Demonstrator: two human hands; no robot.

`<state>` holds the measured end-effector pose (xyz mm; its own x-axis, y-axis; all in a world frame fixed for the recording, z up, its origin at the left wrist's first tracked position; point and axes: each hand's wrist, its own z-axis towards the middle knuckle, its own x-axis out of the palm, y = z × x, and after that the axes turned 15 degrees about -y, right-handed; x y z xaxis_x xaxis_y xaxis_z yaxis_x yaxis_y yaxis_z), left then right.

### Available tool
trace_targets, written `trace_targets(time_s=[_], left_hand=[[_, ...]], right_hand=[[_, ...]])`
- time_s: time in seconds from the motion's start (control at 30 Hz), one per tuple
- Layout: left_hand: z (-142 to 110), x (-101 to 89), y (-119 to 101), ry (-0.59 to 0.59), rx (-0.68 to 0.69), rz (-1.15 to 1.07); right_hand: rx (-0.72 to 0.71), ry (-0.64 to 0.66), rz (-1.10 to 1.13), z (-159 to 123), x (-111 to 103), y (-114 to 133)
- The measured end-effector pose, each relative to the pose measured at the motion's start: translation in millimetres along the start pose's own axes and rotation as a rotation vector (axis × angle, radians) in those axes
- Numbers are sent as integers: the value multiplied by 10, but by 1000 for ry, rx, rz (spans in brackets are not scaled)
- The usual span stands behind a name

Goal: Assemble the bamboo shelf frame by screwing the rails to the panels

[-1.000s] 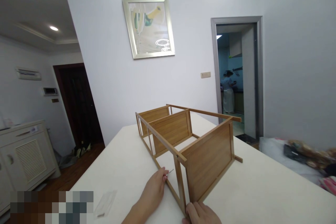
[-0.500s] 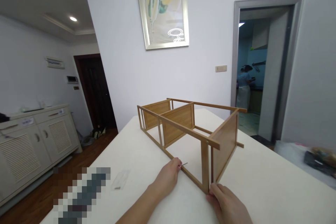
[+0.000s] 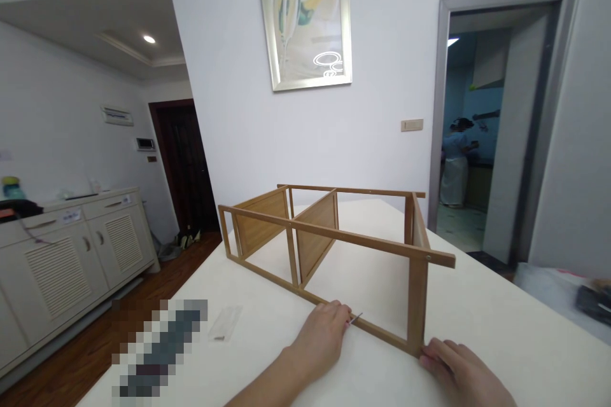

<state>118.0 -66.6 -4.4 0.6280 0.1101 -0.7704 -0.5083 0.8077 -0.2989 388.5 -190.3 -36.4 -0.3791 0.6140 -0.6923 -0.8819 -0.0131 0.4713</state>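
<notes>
A light-brown wooden shelf rack (image 3: 319, 241) lies on its side on a white table (image 3: 482, 311), its flat boards standing upright between the rails. My left hand (image 3: 321, 334) is closed at the near lower rail. From its fingers sticks a thin metal tool, seemingly a hex key (image 3: 357, 318); most of it is hidden by the fingers. My right hand (image 3: 461, 365) is closed round the near right end of the same rail, beside the corner upright. Its fingertips are partly hidden.
A small clear plastic bag (image 3: 226, 323) with a small piece in it lies on the table's left, near a pixelated patch. White cabinets (image 3: 71, 248) stand at left. Behind the doorway a person (image 3: 456, 162) stands. Plastic-wrapped things (image 3: 548, 292) lie at right.
The rack has turned on the table, its near right end swinging to the right. Both hands have moved right with the rail and keep their hold. The view has shifted slightly left.
</notes>
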Motion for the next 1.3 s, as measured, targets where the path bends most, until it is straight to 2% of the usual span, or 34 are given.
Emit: trace_targets(time_s=[0.1,0.33,0.53,0.73,0.83,0.9,1.0,1.1,1.2,1.3], left_hand=[[-15,3,-48,5,33,7],[-44,28,-79,29,58,65],[-82,30,-60,35,93,101],[-135,43,-15,-37,173,92],[-141,55,-7,-92,203,84],[-138,52,-5,-128,227,95],[-138,29,-23,-223,325,92],[-158,8,-112,-306,422,61],[-170,33,-291,-259,472,-2],[-127,132,-513,-195,427,-75]], right_hand=[[2,-30,2,-10,-41,8],[41,-109,-94,-26,-125,225],[-20,-138,-211,-57,-110,314],[-87,-172,-363,-58,-139,458],[-58,-195,-296,-44,-186,490],[11,-194,-175,-33,-224,475],[200,-172,29,-17,-270,400],[366,-141,126,3,-290,301],[376,-101,137,40,-297,211],[315,-59,150,83,-306,144]])
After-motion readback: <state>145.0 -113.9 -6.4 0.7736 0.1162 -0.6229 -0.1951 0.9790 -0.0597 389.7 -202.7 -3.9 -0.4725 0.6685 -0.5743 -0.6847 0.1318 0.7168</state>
